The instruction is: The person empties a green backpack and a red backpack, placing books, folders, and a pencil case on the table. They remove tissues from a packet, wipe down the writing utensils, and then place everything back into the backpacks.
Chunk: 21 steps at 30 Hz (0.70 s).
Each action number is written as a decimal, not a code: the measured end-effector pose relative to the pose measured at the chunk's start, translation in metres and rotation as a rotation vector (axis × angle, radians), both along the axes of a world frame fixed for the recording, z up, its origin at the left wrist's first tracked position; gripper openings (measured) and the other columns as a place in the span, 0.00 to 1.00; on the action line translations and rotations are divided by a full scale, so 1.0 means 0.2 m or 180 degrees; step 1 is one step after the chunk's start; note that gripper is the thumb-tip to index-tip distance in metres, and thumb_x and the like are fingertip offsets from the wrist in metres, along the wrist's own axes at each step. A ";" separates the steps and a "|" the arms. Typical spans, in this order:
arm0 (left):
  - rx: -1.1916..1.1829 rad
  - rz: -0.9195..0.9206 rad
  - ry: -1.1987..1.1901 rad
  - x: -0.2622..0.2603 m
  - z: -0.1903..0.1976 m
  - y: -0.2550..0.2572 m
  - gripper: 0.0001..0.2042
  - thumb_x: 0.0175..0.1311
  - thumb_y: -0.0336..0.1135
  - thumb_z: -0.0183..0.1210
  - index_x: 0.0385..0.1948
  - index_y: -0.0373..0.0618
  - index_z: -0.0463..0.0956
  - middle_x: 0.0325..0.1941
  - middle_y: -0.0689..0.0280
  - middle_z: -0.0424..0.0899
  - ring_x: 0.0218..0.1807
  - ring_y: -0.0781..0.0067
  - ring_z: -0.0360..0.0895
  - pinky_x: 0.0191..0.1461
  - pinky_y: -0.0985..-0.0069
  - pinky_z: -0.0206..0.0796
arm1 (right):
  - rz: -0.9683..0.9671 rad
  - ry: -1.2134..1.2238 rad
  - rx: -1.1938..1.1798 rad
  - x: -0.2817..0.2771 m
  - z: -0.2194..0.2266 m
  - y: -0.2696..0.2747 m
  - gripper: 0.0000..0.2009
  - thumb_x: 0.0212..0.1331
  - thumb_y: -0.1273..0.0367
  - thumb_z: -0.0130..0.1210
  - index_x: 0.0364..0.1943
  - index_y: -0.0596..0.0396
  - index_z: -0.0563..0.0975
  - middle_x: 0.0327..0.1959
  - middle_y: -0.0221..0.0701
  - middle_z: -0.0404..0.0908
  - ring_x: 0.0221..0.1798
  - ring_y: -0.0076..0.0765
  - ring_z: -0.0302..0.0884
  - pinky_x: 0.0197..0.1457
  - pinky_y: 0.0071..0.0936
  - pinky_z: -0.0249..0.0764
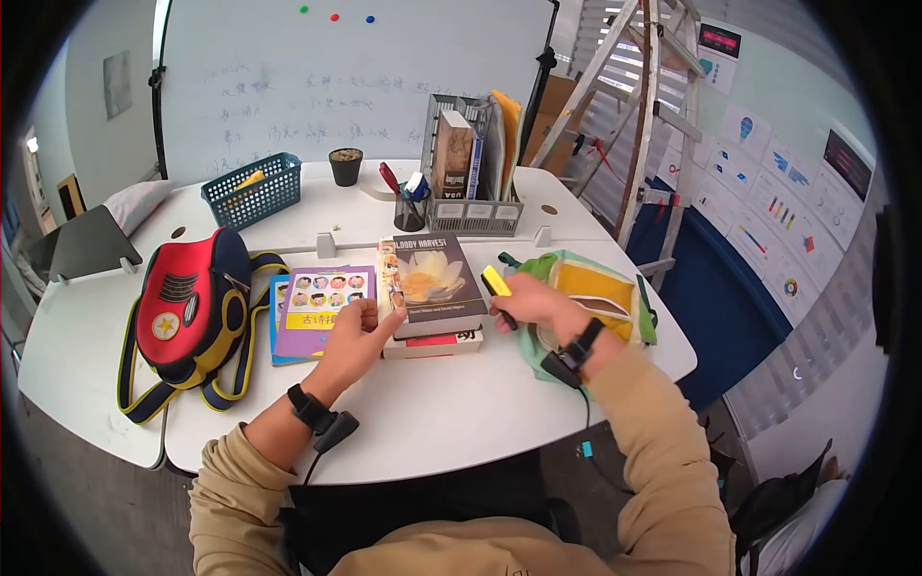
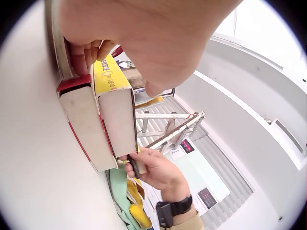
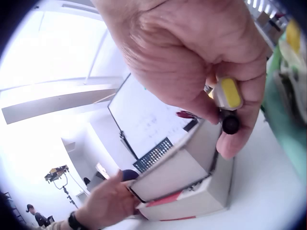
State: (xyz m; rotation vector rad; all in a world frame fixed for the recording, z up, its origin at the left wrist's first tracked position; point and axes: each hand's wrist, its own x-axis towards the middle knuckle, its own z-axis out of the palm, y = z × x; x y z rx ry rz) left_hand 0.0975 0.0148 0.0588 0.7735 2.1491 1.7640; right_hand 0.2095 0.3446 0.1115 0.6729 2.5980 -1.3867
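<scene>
Two thick books lie stacked mid-table: a dark-covered book with a flower [image 1: 434, 278] on top of a white-and-red book [image 1: 437, 344]. My left hand [image 1: 355, 336] is at the stack's left edge, its thumb by the top book's cover and fingers beside the spines. At the right side of the stack, my right hand [image 1: 538, 300] pinches a yellow highlighter [image 3: 231, 93] together with a black pen-like stick [image 3: 230, 123], whose round end shows below the fingers. A purple booklet [image 1: 312, 336] lies left of the stack over a blue one [image 1: 278, 336].
A red and navy backpack [image 1: 178, 307] stands at the left. A green and yellow bag [image 1: 600, 288] lies just right of my right hand. Behind are a teal basket [image 1: 252, 192], a potted plant [image 1: 345, 171], a pen cup [image 1: 410, 213] and a file rack [image 1: 475, 213].
</scene>
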 end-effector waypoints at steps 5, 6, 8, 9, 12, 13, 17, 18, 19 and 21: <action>-0.0300 -0.0241 0.0063 -0.08 -0.07 0.00 0.41 0.75 0.60 0.73 0.66 0.21 0.77 0.56 0.49 0.83 0.50 0.68 0.83 0.47 0.70 0.81 | -0.0048 0.0108 0.1849 -0.16 -0.08 -0.04 0.23 0.77 0.63 0.61 0.60 0.75 0.79 0.53 0.67 0.89 0.59 0.71 0.90 0.64 0.50 0.84; -0.0276 -0.0161 0.0211 -0.09 -0.11 0.00 0.41 0.75 0.61 0.72 0.67 0.22 0.78 0.57 0.48 0.82 0.50 0.67 0.83 0.47 0.69 0.80 | -0.0184 0.0304 0.1940 -0.19 -0.09 -0.04 0.24 0.78 0.61 0.60 0.59 0.75 0.79 0.53 0.67 0.89 0.59 0.71 0.90 0.64 0.51 0.84; -0.0390 -0.0157 0.0415 -0.09 -0.09 0.00 0.41 0.74 0.62 0.72 0.69 0.26 0.79 0.57 0.48 0.81 0.51 0.65 0.82 0.51 0.68 0.80 | -0.0435 0.0708 0.2111 -0.23 -0.10 -0.05 0.26 0.80 0.56 0.58 0.58 0.75 0.80 0.54 0.67 0.89 0.59 0.71 0.90 0.63 0.51 0.83; -0.0442 -0.0142 0.0510 -0.08 -0.09 0.00 0.41 0.74 0.62 0.72 0.70 0.28 0.79 0.58 0.47 0.80 0.51 0.64 0.81 0.53 0.67 0.79 | -0.0451 0.0916 0.1937 -0.25 -0.09 -0.05 0.32 0.81 0.47 0.56 0.60 0.72 0.81 0.53 0.64 0.90 0.58 0.71 0.90 0.61 0.51 0.83; -0.0496 -0.0146 0.0531 -0.05 -0.08 0.01 0.38 0.74 0.62 0.72 0.70 0.34 0.81 0.59 0.48 0.79 0.53 0.62 0.78 0.59 0.66 0.78 | -0.0001 0.0091 0.0252 -0.16 0.13 -0.24 0.40 0.81 0.40 0.54 0.58 0.75 0.83 0.53 0.57 0.92 0.55 0.56 0.91 0.63 0.44 0.83; -0.0555 -0.0189 0.0496 -0.04 -0.05 0.00 0.37 0.75 0.61 0.71 0.72 0.37 0.81 0.61 0.49 0.78 0.53 0.62 0.77 0.63 0.66 0.77 | 0.0286 0.0216 0.1184 -0.13 0.17 -0.30 0.38 0.80 0.41 0.59 0.63 0.71 0.83 0.53 0.52 0.93 0.53 0.48 0.90 0.62 0.40 0.83; -0.0169 -0.0406 0.0108 -0.05 -0.10 0.00 0.34 0.77 0.57 0.71 0.76 0.42 0.80 0.65 0.53 0.80 0.59 0.65 0.78 0.62 0.68 0.78 | -0.0043 0.1154 0.0770 -0.14 -0.03 -0.26 0.29 0.76 0.50 0.66 0.65 0.65 0.83 0.55 0.53 0.93 0.59 0.58 0.91 0.65 0.42 0.82; -0.0087 -0.0617 -0.0165 -0.07 -0.07 -0.03 0.34 0.77 0.56 0.72 0.76 0.42 0.80 0.65 0.53 0.81 0.61 0.65 0.78 0.62 0.68 0.78 | -0.0205 0.1239 0.0849 -0.16 -0.06 -0.25 0.30 0.77 0.51 0.66 0.66 0.65 0.82 0.55 0.53 0.93 0.58 0.57 0.91 0.65 0.42 0.82; -0.0003 -0.0834 -0.0439 -0.10 -0.05 -0.05 0.33 0.77 0.54 0.72 0.75 0.42 0.80 0.65 0.54 0.82 0.64 0.66 0.78 0.63 0.68 0.78 | -0.0377 0.1321 0.0927 -0.16 -0.09 -0.21 0.30 0.77 0.51 0.66 0.67 0.66 0.81 0.54 0.52 0.92 0.57 0.57 0.92 0.65 0.42 0.82; 0.0032 -0.0801 -0.0679 -0.12 0.03 -0.12 0.29 0.74 0.47 0.75 0.71 0.43 0.83 0.63 0.53 0.85 0.68 0.62 0.80 0.64 0.62 0.80 | -0.0651 0.1386 0.1041 -0.14 -0.06 -0.21 0.31 0.77 0.51 0.66 0.68 0.67 0.78 0.56 0.52 0.91 0.55 0.53 0.92 0.64 0.42 0.83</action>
